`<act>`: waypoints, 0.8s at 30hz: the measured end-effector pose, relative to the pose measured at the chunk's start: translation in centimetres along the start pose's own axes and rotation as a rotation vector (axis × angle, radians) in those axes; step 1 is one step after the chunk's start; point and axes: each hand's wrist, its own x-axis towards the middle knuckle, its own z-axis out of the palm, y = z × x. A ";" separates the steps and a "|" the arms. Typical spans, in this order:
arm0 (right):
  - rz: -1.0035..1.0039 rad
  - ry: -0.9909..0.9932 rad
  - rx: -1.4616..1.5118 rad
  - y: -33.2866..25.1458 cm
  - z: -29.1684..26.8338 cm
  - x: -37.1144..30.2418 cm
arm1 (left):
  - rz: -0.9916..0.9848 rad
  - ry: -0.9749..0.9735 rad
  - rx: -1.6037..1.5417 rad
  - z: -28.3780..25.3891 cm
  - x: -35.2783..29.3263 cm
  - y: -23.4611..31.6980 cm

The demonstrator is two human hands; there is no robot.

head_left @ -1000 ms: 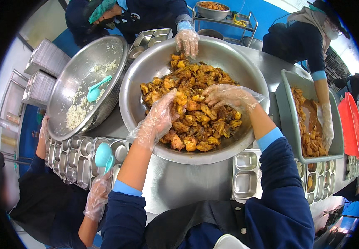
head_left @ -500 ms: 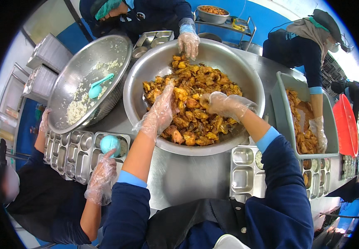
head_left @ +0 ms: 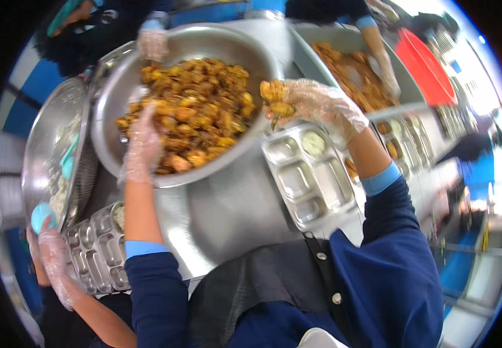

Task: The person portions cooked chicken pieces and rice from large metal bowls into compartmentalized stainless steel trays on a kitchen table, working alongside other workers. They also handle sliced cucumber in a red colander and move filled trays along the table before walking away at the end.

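Observation:
My right hand (head_left: 320, 104), in a clear plastic glove, is closed on brown-yellow chicken pieces (head_left: 274, 91). It is held to the right of a big round steel bowl (head_left: 227, 174), above the far end of a steel compartment tray (head_left: 295, 176). One small compartment of that tray holds white rice (head_left: 314, 143); its larger ones are bare. Inside the bowl lies a heap of cooked chicken pieces (head_left: 198, 110). At the heap's left side rests my gloved left hand (head_left: 143, 142), its fingers stretched out against the pieces and slightly blurred.
Across the bowl, a co-worker's gloved hand (head_left: 153, 43) touches its rim. A tilted steel colander (head_left: 36, 153) with rice stands left, near another person's hand holding a turquoise scoop (head_left: 44, 217). Farther right are a grey tub (head_left: 410, 87) of chicken, a red basin (head_left: 425, 66) and more trays.
My right hand has left the heap with chicken pieces and moved right, over the tray. The view has swung right, and my left hand stays at the heap.

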 end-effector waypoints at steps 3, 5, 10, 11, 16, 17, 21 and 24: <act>0.116 0.077 -0.874 2.1 -2.6 -6.7 | -0.016 -0.145 -0.282 -0.4 0.2 -0.4; 0.349 0.200 -0.733 4.0 -3.6 -11.4 | 0.104 -0.120 -0.168 0.2 -0.7 0.8; 0.545 0.522 0.202 8.9 -1.9 -18.0 | 0.049 -0.340 -0.150 5.3 -7.5 6.2; 0.455 0.414 0.245 9.8 -1.0 -18.2 | 0.019 -0.351 -0.152 7.0 -9.4 6.4; 0.333 0.362 0.573 15.5 4.3 -14.5 | -0.251 -0.683 -0.433 13.1 -16.0 4.3; 0.364 0.136 -0.030 16.9 4.7 -13.3 | -0.257 -0.634 -0.425 13.6 -16.6 3.9; 0.415 0.147 -0.429 19.5 5.5 -11.3 | -0.313 -0.613 -0.434 12.7 -16.9 3.6; 0.402 0.446 -0.246 16.6 6.3 -10.9 | -0.322 -0.576 -0.425 11.3 -17.1 3.5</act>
